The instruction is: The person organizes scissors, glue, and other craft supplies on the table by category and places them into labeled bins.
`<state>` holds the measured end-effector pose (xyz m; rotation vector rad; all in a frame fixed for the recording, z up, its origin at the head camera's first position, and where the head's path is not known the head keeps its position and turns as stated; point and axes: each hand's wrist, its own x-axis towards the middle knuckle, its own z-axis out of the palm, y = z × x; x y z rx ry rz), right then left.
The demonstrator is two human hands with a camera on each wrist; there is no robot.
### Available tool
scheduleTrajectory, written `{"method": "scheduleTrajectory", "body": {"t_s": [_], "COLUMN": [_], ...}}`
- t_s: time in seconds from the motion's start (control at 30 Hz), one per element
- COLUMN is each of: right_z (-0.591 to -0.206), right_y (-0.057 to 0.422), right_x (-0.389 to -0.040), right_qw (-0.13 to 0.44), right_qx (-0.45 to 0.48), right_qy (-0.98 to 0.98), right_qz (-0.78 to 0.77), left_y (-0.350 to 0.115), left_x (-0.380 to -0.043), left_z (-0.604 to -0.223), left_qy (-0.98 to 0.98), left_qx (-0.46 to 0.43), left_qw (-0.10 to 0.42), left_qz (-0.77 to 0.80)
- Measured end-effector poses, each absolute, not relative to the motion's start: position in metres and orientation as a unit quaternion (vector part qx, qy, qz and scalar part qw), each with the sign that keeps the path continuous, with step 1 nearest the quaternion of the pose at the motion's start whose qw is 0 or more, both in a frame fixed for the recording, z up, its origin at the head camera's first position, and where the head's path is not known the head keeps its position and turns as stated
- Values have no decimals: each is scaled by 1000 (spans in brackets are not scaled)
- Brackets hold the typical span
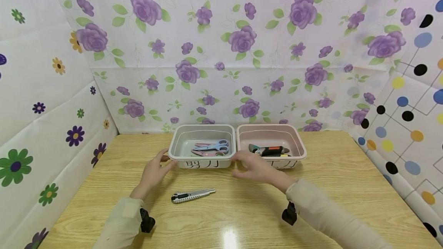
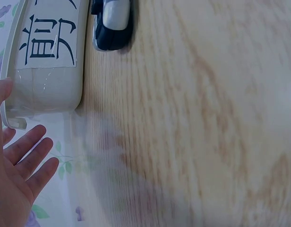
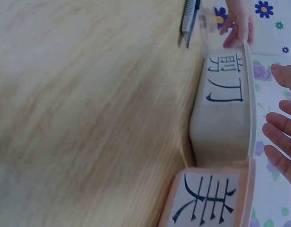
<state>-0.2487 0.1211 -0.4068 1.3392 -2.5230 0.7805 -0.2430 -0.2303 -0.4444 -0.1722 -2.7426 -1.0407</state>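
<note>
My left hand (image 1: 154, 174) is at the left end of a grey-white plastic bin (image 1: 204, 128), its thumb by the front rim and fingers spread loosely. In the left wrist view its fingers (image 2: 34, 156) stretch past the bin's corner. Blue and pink scissors (image 1: 212, 147) lie inside this bin. At its right front corner is my right hand (image 1: 256, 167), which overlaps the pink bin's near rim; its fingers (image 3: 280, 124) look relaxed in the right wrist view. On the table, in front of the grey-white bin, lies a silver-and-black utility knife (image 1: 192, 195).
The pink bin (image 1: 270, 127) stands right beside the grey-white one and holds a black-and-orange knife-like tool (image 1: 271, 150) among others. Both bins carry labels with dark characters. Flowered cloth (image 1: 221, 87) hangs behind the wooden table (image 1: 332, 199).
</note>
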Motion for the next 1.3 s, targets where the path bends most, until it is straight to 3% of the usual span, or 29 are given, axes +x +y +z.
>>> {"method": "scheduleTrajectory", "body": {"t_s": [0.2, 0.53, 1.3], "right_z": [-415, -425, -461], "right_y": [114, 103, 63], "right_x": [-243, -230, -219], "right_qw": [88, 35, 26], "right_qx": [459, 451, 461], "right_qy": [-850, -857, -856], "right_qz": [243, 247, 231], "left_y": [-230, -231, -230], "left_x": [-243, -243, -242], "left_z": [-444, -444, -446], "left_qy": [-928, -926, -923], "left_qx": [-59, -59, -56], "left_qw": [104, 102, 99], "left_qz": [-353, -358, -367]}}
